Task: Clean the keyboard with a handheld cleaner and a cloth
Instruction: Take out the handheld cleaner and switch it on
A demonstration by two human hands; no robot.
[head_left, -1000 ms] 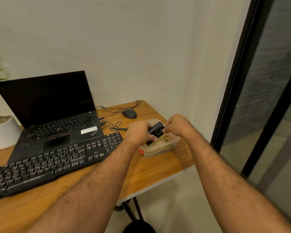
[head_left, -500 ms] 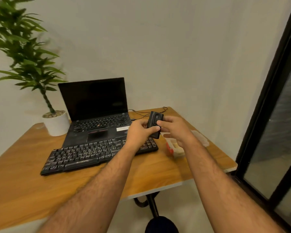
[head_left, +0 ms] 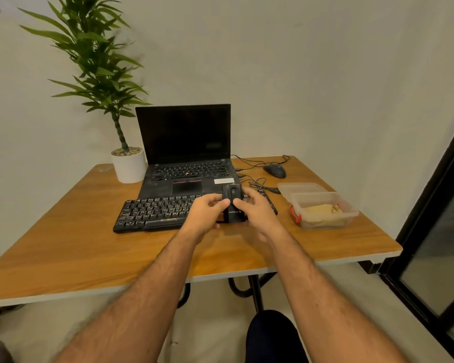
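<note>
Gripping handheld cleaner [head_left: 233, 205] upright | left hand [head_left: 203, 217] and right hand [head_left: 257, 214] curled round it | above keyboard [head_left: 155, 213]

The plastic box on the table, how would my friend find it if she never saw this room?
Start at the wooden table and look to its right side, past the black keyboard. The plastic box sits there, in front of the mouse. It is the only see-through thing, with a red clip on its side, something tan inside and its lid lying behind it.
</note>
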